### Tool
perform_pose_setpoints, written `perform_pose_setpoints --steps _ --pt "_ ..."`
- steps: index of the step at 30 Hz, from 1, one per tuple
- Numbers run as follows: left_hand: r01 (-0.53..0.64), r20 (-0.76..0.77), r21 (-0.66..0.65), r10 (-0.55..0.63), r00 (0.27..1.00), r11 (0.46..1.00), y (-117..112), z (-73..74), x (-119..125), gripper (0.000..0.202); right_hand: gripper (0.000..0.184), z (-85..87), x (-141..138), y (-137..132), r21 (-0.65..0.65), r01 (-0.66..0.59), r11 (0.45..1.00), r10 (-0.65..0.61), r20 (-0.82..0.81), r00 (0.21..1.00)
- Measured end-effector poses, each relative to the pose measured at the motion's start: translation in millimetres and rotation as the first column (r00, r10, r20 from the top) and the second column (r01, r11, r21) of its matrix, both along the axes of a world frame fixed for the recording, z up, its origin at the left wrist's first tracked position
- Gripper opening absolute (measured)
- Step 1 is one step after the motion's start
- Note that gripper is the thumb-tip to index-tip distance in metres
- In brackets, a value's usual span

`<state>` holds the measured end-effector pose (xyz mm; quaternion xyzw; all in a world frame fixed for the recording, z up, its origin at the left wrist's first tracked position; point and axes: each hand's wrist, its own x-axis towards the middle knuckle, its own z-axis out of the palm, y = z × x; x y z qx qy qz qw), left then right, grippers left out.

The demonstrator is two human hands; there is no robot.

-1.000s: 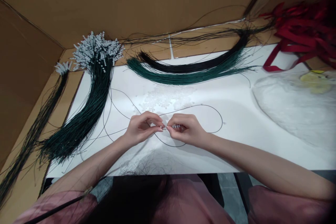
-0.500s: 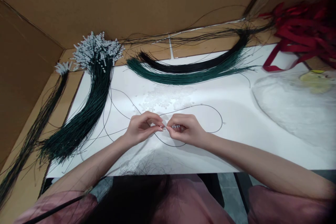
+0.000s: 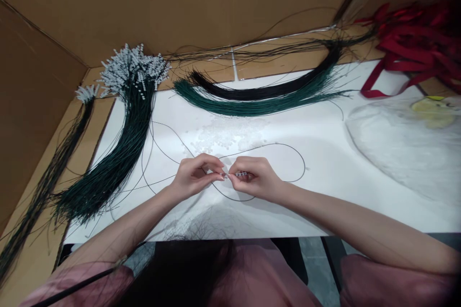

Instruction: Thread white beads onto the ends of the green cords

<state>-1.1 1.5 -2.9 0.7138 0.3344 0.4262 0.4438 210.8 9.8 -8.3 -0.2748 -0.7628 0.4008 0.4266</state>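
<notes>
My left hand (image 3: 198, 173) pinches a thin dark wire (image 3: 304, 167) between thumb and fingertips. Close beside it, my right hand (image 3: 255, 175) is closed on a short row of white beads (image 3: 242, 173) strung on the wire. The fingertips of both hands almost meet. Loops of the wire lie on the white sheet (image 3: 317, 211) to either side of the hands and below them. Just beyond the hands, many small loose white beads (image 3: 223, 132) are scattered on the sheet. What sits exactly between the fingertips is too small to make out.
Left stands a big bundle of green wires with white beaded tips (image 3: 135, 74), beside a thinner bundle (image 3: 81, 120). Bare green wires (image 3: 252, 106) and black wires (image 3: 259, 92) lie at the back. Red ribbon (image 3: 406, 53) and a clear plastic bag (image 3: 403, 144) are on the right.
Both hands keep nearly the same place and grip. Only a slight shift of the fingertips shows between them.
</notes>
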Motion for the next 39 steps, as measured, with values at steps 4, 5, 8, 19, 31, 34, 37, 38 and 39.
perform_pose_setpoints --steps 4,5,8,19,31,34,37,38,39 --pt "-0.001 0.003 0.001 0.001 1.0 1.0 -0.2 1.2 0.7 0.028 0.011 -1.2 -0.5 0.2 0.002 0.0 1.0 0.0 -0.008 1.0" --pt "-0.006 0.002 -0.001 0.006 1.0 1.0 -0.2 1.3 0.7 0.028 0.011 -1.5 -0.5 0.1 0.002 0.002 1.0 -0.002 -0.007 1.0" --pt "-0.005 0.005 -0.002 0.005 1.0 1.0 -0.4 1.4 0.8 0.028 0.011 -1.9 0.0 -0.4 0.001 0.003 1.0 -0.003 0.001 1.0" --pt "0.003 0.022 -0.042 -0.002 1.0 0.999 0.4 2.2 -1.0 0.03 0.011 -0.4 0.5 -0.1 0.006 -0.001 1.0 0.001 -0.013 1.0" --pt "0.004 -0.004 -0.05 -0.004 1.0 0.999 0.3 1.0 -2.2 0.027 0.011 1.3 0.1 -0.2 0.01 -0.011 1.0 0.012 -0.009 1.0" --pt "-0.001 -0.009 -0.048 0.001 1.0 0.999 0.0 1.3 -1.7 0.027 0.011 1.6 0.4 -0.4 0.004 -0.02 1.0 0.02 -0.005 1.0" --pt "-0.004 -0.015 -0.045 0.003 1.0 0.999 -0.4 1.7 -1.1 0.026 0.012 1.5 0.7 -0.4 0.004 -0.022 1.0 0.022 0.002 1.0" --pt "-0.006 -0.014 -0.046 0.006 1.0 0.999 -0.5 1.8 -0.9 0.026 0.012 1.3 0.8 -0.3 0.005 -0.022 1.0 0.022 0.008 1.0" --pt "-0.007 -0.012 -0.046 0.006 1.0 0.999 -0.5 2.0 -0.6 0.026 0.012 0.8 0.8 -0.3 0.005 -0.019 1.0 0.018 0.013 1.0"
